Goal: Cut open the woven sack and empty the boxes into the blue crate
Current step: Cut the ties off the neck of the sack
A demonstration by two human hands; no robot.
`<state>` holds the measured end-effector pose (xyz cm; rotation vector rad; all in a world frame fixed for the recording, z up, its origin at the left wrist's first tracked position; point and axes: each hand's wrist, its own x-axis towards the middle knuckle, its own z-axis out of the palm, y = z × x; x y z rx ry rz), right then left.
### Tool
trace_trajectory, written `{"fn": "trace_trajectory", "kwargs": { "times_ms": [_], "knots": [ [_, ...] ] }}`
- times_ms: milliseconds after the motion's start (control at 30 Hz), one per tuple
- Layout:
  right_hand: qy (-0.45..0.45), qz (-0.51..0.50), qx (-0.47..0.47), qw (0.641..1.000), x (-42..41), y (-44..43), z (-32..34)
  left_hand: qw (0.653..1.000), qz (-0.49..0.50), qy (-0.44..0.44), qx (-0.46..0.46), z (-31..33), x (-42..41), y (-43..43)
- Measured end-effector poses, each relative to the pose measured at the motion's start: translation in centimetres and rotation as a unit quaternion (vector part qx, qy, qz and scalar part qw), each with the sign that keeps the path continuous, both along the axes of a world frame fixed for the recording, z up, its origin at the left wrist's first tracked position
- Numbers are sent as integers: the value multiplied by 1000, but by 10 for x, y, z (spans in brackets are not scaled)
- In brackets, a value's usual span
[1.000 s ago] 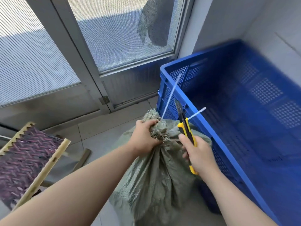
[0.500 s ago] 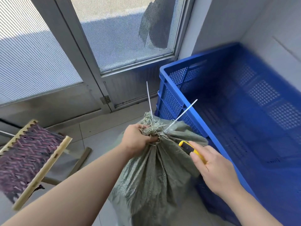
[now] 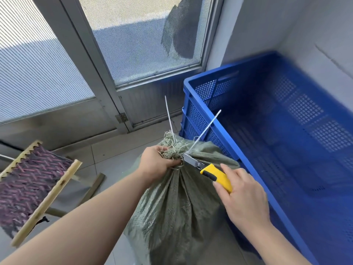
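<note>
The fingers (image 3: 172, 163) of the left hand (image 3: 157, 166) are curled tightly round the gathered neck of the sack (image 3: 175, 207) and squeeze it into a bunch. Frayed, straw-like threads stick out above the fist. Two thin white plastic ties (image 3: 208, 129) rise from the neck as stiff straight strips, one almost upright, one leaning to the right over the crate.

The right hand (image 3: 243, 199) grips a utility knife (image 3: 215, 175). Its fingers are wrapped round the yellow handle and the thumb lies on the near side of it. The handle has a black insert, and the flat, shiny metal blade (image 3: 191, 160) points to the left, with its tip touching the neck of the sack just beside the left fingers, at the base of the leaning tie.

The sack is of grey-green woven plastic with a rough, fine grid texture. It stands on the pale tiled floor (image 3: 114, 150) and hangs in long folds below the neck. Its right side touches the blue crate (image 3: 208, 90), a big rectangular box of hard plastic with perforated walls and a smooth thick rim. No boxes show in the crate.

To the left stands a folding stool (image 3: 28, 184) with a light wooden frame and a purple woven seat. Behind is a metal door (image 3: 107, 77) with a fine mesh screen.
</note>
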<state>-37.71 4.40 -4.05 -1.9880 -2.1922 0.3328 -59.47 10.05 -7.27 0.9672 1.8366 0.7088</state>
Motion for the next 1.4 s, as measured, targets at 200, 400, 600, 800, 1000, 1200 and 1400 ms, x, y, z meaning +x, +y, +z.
{"fn": "trace_trajectory", "kwargs": {
  "times_ms": [200, 400, 600, 800, 1000, 1200, 1400],
  "knots": [
    [-48, -1, -66, 997, -9, 10, 15, 999, 12, -7, 37, 0, 2, -4],
    [-47, 11, -93, 994, -8, 18, 21, 999, 22, -13, 40, 0, 3, -2],
    [-24, -31, -52, 998, -14, 12, 16, 998, 23, -49, 26, -8, 2, 1],
    [-50, -21, -71, 996, -37, 29, 13, 996, 63, -61, 19, -15, 5, 4],
    [-12, -63, -67, 996, -31, 17, 8, 987, 119, -101, -23, -21, 6, 5],
    [-14, -73, -78, 994, -44, 27, 7, 986, 118, -110, -39, -20, 10, 6],
    [-8, -73, -68, 995, -46, 32, 5, 992, 105, -67, -31, -23, 7, 11]
  ]
}}
